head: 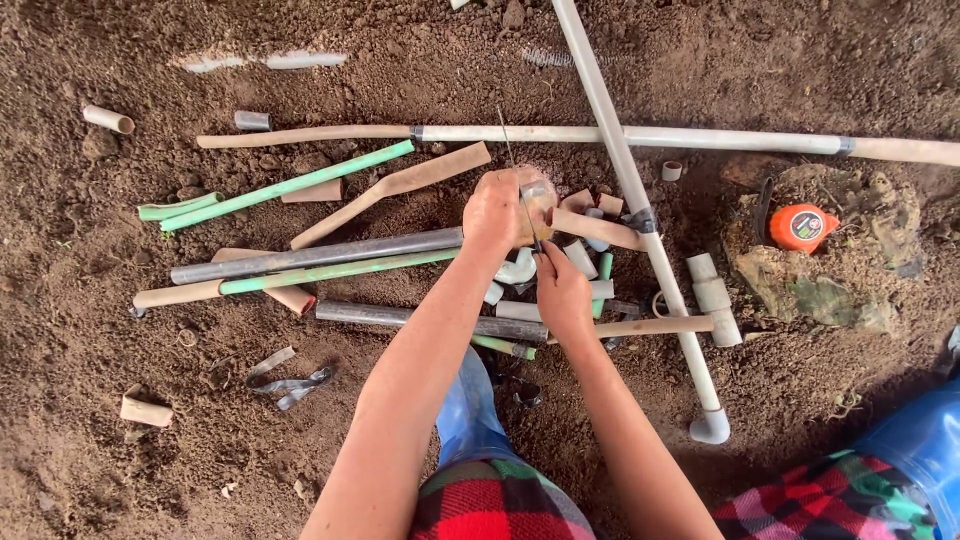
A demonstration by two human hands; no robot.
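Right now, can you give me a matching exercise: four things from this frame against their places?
Things:
1. tape measure
2. elbow fitting
3. black strap
4. short tan tube

Places:
A. far upper left, alone on the soil
B. on the mossy clod at right
C. on the end of the white pipe nearest the person
D. lower left, below the pipe pile

Pairs: 1-B, 2-C, 3-D, 4-A

Bare brown soil floor [720, 70], daylit
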